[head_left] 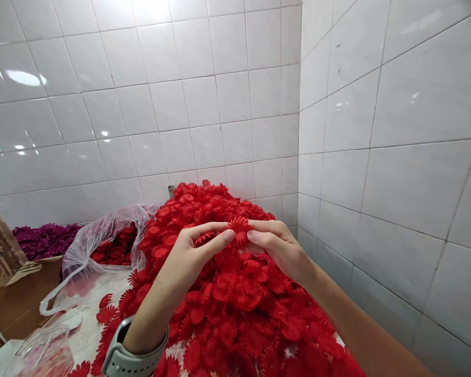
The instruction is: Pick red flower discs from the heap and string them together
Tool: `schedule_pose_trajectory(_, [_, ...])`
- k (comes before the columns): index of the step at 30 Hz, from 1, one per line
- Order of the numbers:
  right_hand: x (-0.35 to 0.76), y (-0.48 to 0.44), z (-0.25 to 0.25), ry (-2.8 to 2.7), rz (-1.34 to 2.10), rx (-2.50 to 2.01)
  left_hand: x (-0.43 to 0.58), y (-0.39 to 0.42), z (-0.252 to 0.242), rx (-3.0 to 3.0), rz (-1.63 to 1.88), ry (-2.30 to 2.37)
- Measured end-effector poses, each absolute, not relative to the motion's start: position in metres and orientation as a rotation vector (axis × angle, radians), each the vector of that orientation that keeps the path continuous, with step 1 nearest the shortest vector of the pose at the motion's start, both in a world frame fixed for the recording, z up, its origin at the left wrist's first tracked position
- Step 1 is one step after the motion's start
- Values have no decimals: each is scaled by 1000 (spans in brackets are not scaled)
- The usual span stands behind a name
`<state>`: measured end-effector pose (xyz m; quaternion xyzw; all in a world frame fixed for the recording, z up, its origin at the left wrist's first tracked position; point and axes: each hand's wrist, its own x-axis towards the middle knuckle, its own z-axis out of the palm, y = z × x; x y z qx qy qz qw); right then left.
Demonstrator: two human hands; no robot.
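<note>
The left hand [194, 251] and right hand [284, 248] each pinch an edge of one red flower [240, 231], probably because that leaves its middle uncrushed. It is held above the pile [235, 314], seemingly for easy reach. Left of that, a bag [87, 246] gapes; behind, the wall [204, 104] likely limits spilling.

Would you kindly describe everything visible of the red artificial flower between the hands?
The red artificial flower is round, with narrow, pointed petals fringing its middle, apparently thin fabric. It is held up before the heap of red flowers, roughly facing the camera, its edges pinched by the left hand and right hand.
</note>
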<state>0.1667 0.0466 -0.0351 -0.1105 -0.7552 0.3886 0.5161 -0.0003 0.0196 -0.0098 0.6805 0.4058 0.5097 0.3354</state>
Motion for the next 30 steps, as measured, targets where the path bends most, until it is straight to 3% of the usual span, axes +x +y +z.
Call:
schedule_pose_trajectory(10, [166,48,-32,-1976,914,-389,1,21,-13,1884,1348,1064])
schedule_pose_trajectory(14, [166,49,-34,-1829,892,-433,2,22,-13,1983,1542,1152])
schedule_pose_trajectory(18, [166,50,-37,-1713,1006,-342,3,22,-13,2017,1431,1079])
schedule_pose_trajectory(24, [164,52,-37,-1638,1198,-289,6,21,-14,1930,1441,1059])
schedule_pose_trajectory(30, [163,56,-41,-1651,1171,-337,7,26,-17,1673,1459,1076])
